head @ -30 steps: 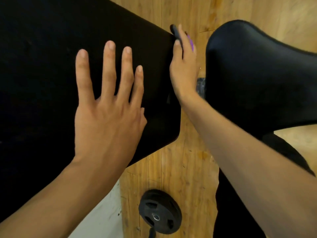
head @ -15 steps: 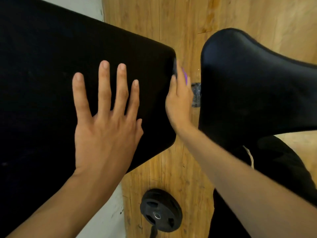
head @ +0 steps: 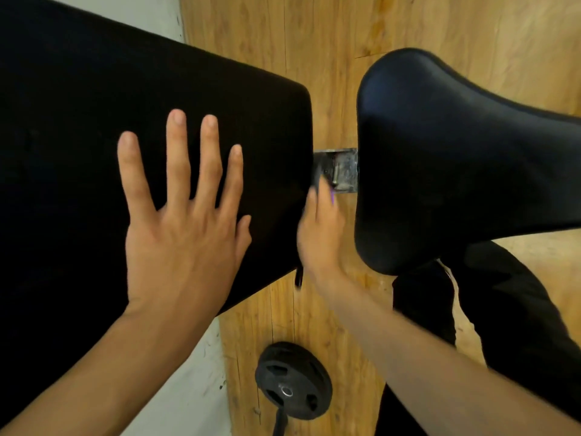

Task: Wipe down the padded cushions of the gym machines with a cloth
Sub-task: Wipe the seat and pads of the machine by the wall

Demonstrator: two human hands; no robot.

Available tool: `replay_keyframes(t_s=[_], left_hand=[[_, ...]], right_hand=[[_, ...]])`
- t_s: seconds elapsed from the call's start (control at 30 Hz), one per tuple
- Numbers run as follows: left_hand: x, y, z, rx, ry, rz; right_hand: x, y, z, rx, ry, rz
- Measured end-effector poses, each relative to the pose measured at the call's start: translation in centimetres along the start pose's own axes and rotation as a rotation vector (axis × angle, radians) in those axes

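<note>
Though padded, flat rectangular matte cushion

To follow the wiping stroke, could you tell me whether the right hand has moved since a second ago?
Yes. The right hand slid toward the person along the edge of the large pad, from its far corner to beside the metal bracket.

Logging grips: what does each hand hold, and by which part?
Left hand: flat on the black pad, holding nothing. Right hand: blurred at the pad's edge, purple sliver beside it; hold cannot be told.
</note>
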State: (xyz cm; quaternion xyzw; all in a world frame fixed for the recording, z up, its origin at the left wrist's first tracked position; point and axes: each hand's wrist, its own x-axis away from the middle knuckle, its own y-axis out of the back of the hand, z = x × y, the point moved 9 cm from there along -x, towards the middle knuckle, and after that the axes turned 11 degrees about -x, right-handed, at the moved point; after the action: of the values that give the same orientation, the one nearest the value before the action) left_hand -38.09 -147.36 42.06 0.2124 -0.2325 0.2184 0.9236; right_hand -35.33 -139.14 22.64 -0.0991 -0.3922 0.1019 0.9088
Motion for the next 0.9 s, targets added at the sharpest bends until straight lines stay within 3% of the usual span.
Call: replay_keyframes(t_s=[0.1,0.2,0.3,0.37,0.47,0.53,0.63,0.77,0.9], left_hand=[[0.1,0.1,0.1,0.009,-0.001,0.004],[0.1,0.0,0.0,0.013,-0.002,0.005],[0.0,0.0,-0.1,0.02,-0.002,0.004],[-0.1,0.0,-0.1,0.019,-0.001,0.008],[0.0,0.0,0.0,0.02,0.006,-0.006],[0.0,0.1,0.0,0.016,0.002,0.006],[0.0,-0.1,-0.1,-0.001,0.0,0.016],[-0.1,-0.1,-0.3,-0.01,-0.008,0.02],[-0.1,0.0,-0.3,-0.027,-0.004,0.018]], right_hand=[[3.5,0.9,-3.0,-0.076,-0.11,0.097],[-3.2,-0.4,0.4,-0.142,-0.139,0.063],[-10.4,-2.2,5.2,-0.095,-0.015,0.016],[-8.5,-2.5,4.5,-0.044,0.034,-0.001],[0.8,0.4,-2.0,-0.1,-0.069,-0.012],[4.2,1.3,-3.6,-0.09,-0.116,0.091],[-2.8,-0.2,-0.6,-0.068,-0.101,0.106],[-12.5,-3.2,6.5,0.055,0.053,-0.028],[-6.5,-2.1,5.1,0.039,0.135,0.048]])
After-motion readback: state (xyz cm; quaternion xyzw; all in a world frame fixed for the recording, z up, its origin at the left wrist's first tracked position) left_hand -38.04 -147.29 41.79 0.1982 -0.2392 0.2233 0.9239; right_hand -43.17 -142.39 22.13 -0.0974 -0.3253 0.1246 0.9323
